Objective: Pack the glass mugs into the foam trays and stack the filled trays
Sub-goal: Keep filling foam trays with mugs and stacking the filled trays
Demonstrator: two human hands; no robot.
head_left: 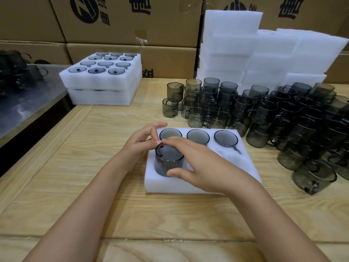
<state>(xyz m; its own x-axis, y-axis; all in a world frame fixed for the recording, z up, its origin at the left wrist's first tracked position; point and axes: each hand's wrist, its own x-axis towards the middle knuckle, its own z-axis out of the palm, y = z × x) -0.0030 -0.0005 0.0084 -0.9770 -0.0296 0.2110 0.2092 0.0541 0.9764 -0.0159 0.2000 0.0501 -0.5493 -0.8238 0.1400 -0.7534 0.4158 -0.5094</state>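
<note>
Your right hand (198, 163) grips the smoky grey glass mug (168, 165), thumb on its near wall. Your left hand (139, 142) curls its fingers onto the far rim. That mug stands upright in the near-left pocket of the white foam tray (188, 185) under both hands, on the wooden counter (113, 214).

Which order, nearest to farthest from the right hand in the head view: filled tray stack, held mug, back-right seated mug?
1. The held mug: gripped by the right hand, front left of the tray.
2. The back-right seated mug: same tray, far corner.
3. The filled tray stack: far left, at the back of the table.
</note>
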